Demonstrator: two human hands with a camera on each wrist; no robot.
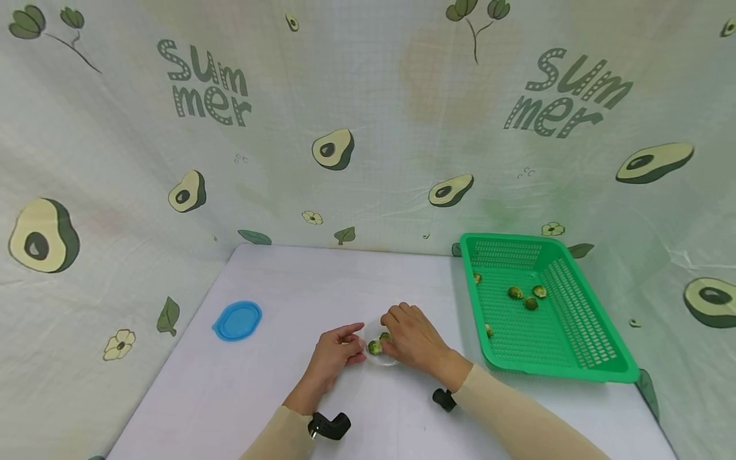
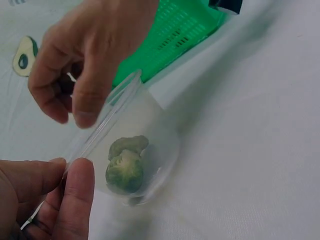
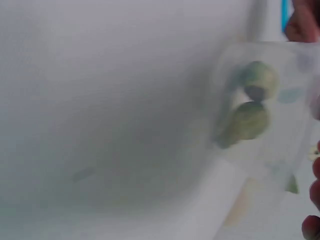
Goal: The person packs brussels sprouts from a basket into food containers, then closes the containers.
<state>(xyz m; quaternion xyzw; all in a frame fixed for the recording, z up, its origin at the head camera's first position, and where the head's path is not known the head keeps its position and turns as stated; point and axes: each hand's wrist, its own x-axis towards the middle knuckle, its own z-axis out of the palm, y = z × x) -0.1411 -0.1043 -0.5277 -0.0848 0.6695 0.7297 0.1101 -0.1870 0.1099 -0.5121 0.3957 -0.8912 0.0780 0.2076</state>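
A clear plastic tub [image 2: 162, 170] with Brussels sprouts [image 2: 125, 172] at its bottom is on the white table, tilted in the left wrist view. My left hand [image 1: 342, 350] pinches its rim between thumb and fingers. Over the tub's mouth hangs my right hand [image 1: 416, 338], its fingers loosely bent, with a gap between thumb and fingers and nothing visible in it. Through the hazy tub wall, the right wrist view shows two sprouts [image 3: 250, 120] side by side. Fingertips [image 3: 315, 192] of the right hand appear at that view's edge.
On the right of the table stands a green perforated basket [image 1: 618, 367] with several Brussels sprouts [image 1: 531, 303] scattered inside. A blue lid [image 1: 238, 321] lies flat at the left. Behind the table hangs a cloth [image 1: 379, 96] printed with avocados.
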